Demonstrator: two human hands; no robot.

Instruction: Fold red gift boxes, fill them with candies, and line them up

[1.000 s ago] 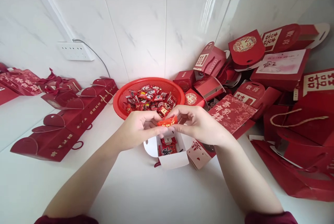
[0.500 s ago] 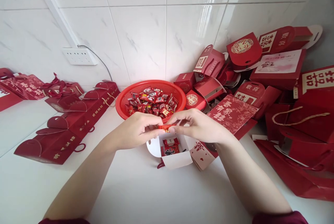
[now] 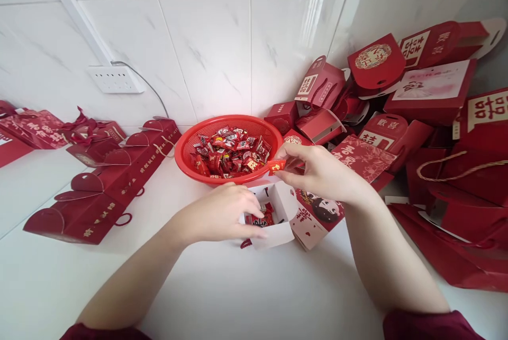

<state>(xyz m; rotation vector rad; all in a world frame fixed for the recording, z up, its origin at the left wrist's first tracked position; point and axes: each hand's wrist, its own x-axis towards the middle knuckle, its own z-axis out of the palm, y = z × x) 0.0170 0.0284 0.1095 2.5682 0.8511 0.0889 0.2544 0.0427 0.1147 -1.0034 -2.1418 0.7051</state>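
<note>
My right hand (image 3: pixel 323 171) alone now pinches the red packet (image 3: pixel 277 167); my left hand (image 3: pixel 220 216), fingers parted, has released it, above the white box (image 3: pixel 273 238).

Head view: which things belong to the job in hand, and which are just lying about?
In the job:
red packet, pinched in the right hand
white-lined box, the left hand partly over it
probably the red basket of packets

Apparently just lying about:
row of red boxes, left
pile of red boxes, right
wall socket
</note>
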